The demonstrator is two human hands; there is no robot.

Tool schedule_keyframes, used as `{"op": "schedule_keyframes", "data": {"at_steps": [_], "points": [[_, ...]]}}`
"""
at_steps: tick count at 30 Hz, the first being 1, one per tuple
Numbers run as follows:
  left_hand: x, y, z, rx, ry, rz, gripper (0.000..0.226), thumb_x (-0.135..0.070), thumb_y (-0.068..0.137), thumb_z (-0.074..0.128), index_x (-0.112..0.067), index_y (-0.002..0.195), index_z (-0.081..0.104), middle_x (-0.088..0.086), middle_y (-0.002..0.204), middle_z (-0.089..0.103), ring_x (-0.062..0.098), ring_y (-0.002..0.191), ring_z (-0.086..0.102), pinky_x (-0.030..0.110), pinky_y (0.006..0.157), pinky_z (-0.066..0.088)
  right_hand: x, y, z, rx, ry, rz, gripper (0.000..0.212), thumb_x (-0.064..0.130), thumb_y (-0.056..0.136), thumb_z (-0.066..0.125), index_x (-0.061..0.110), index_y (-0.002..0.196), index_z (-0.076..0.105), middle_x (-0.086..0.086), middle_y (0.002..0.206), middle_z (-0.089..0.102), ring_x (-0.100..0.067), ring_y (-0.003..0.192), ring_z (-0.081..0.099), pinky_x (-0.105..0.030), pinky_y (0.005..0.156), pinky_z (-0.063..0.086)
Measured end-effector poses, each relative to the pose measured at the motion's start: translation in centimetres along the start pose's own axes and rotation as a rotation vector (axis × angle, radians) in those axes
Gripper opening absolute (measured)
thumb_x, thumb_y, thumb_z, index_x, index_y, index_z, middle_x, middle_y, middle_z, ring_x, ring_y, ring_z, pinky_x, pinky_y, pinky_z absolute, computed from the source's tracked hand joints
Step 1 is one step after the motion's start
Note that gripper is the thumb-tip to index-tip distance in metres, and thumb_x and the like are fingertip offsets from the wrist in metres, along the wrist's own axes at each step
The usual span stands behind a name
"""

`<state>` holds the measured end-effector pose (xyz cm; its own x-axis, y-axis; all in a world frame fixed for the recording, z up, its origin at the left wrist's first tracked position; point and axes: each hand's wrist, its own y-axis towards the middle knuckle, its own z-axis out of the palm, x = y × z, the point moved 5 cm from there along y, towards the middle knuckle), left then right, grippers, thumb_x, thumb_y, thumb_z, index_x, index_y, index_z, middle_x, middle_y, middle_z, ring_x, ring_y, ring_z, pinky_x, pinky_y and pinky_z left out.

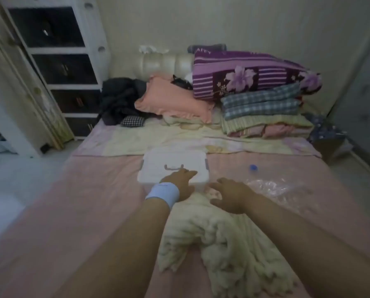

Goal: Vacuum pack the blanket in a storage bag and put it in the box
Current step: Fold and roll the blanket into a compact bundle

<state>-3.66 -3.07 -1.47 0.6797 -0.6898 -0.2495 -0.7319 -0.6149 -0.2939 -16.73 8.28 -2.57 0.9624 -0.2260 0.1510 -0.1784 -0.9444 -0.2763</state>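
Observation:
A cream fluffy blanket [220, 241] lies crumpled on the pink bed in front of me. Beyond it stands a white plastic box [169, 164] with its lid on and a handle on top. My left hand [181, 181], with a light blue wristband, reaches over the near edge of the lid with fingers extended. My right hand [231, 195] hovers over the blanket's far end, fingers spread and holding nothing. A clear plastic storage bag [274, 188] lies flat to the right, with a small blue cap [253, 167] beyond it.
A pile of folded quilts [261, 100] and a pink pillow [173, 100] fill the head of the bed. Dark clothes [119, 97] lie at the back left. A white drawer unit [57, 67] stands left of the bed.

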Motion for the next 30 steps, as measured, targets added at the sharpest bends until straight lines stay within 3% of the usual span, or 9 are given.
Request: {"op": "schedule_keyframes", "data": {"at_steps": [8,10,14,17,19,22,26,28,30], "points": [[7.4,5.6,15.2,0.204,-0.012,-0.101,0.057,-0.038,0.096,0.051,-0.031,0.148,0.030,0.001,0.153,0.030,0.027,0.135,0.039,0.042,0.107,0.038,1.6,8.8,14.8,0.067,-0.092,-0.125,0.058,0.030,0.095,0.058,0.025,0.150,0.040,-0.007,0.143,0.041,-0.030,0.130,0.042,-0.040,0.100,0.039],[9.1,7.0,18.8,0.256,-0.047,-0.128,0.058,-0.041,0.093,0.055,-0.032,0.146,0.032,0.000,0.151,0.033,0.026,0.132,0.042,0.041,0.105,0.040,1.4,10.9,18.5,0.123,-0.146,-0.064,0.071,0.042,0.090,0.062,0.028,0.153,0.030,-0.008,0.150,0.032,-0.031,0.137,0.034,-0.048,0.106,0.032],[10.7,9.2,24.8,0.280,-0.066,-0.111,0.084,-0.058,0.079,0.065,-0.034,0.148,0.023,-0.002,0.151,0.029,0.028,0.133,0.039,0.041,0.106,0.037,-1.4,13.4,25.1,0.285,-0.262,0.094,0.106,0.065,0.087,0.057,0.031,0.158,-0.014,-0.013,0.166,-0.008,-0.038,0.153,-0.002,-0.073,0.109,0.015],[11.1,10.8,28.8,0.226,-0.114,-0.153,0.111,-0.063,0.071,0.069,-0.044,0.150,-0.006,-0.005,0.161,-0.004,0.028,0.143,0.016,0.048,0.111,0.031,-3.0,14.5,27.1,0.181,-0.280,0.116,0.103,0.065,0.092,0.049,0.032,0.152,-0.028,-0.016,0.165,-0.019,-0.040,0.153,-0.006,-0.068,0.110,0.022],[11.5,11.7,30.3,0.174,-0.098,-0.219,0.104,-0.051,0.080,0.065,-0.049,0.147,-0.015,-0.002,0.160,-0.011,0.029,0.142,0.012,0.050,0.107,0.036,-3.7,15.4,27.2,0.070,-0.279,0.113,0.091,0.048,0.099,0.048,0.031,0.155,-0.022,-0.024,0.165,0.000,-0.041,0.150,0.016,-0.057,0.104,0.038],[12.0,12.6,29.9,0.166,0.033,-0.195,0.076,-0.025,0.092,0.051,-0.039,0.152,0.006,0.010,0.150,0.023,0.034,0.132,0.029,0.044,0.095,0.042,-3.7,16.2,26.5,0.013,-0.258,0.052,0.089,0.036,0.087,0.069,0.019,0.157,0.016,-0.020,0.129,0.053,-0.034,0.112,0.057,-0.044,0.079,0.054],[14.6,12.3,24.9,0.326,0.041,-0.075,0.052,-0.031,0.097,0.048,-0.025,0.147,0.034,0.012,0.146,0.039,0.032,0.131,0.042,0.039,0.105,0.036,-1.3,16.8,22.8,0.066,0.040,-0.083,0.055,0.041,0.082,0.055,0.026,0.135,0.049,-0.002,0.120,0.062,-0.027,0.108,0.060,-0.039,0.085,0.049],[16.4,11.8,20.5,0.437,0.102,-0.058,0.049,-0.028,0.093,0.057,-0.017,0.139,0.048,0.013,0.143,0.049,0.030,0.128,0.050,0.035,0.104,0.038,1.2,17.1,19.8,0.044,0.156,-0.166,0.049,0.048,0.078,0.050,0.027,0.123,0.056,0.002,0.117,0.067,-0.024,0.106,0.063,-0.037,0.087,0.049],[18.3,11.8,16.1,0.393,0.196,-0.092,0.045,-0.026,0.089,0.063,-0.016,0.132,0.056,0.013,0.135,0.057,0.031,0.122,0.055,0.037,0.101,0.042,3.4,17.7,18.3,0.037,0.190,-0.227,0.050,0.048,0.084,0.055,0.025,0.129,0.054,0.002,0.125,0.065,-0.022,0.110,0.061,-0.036,0.093,0.047]]}}
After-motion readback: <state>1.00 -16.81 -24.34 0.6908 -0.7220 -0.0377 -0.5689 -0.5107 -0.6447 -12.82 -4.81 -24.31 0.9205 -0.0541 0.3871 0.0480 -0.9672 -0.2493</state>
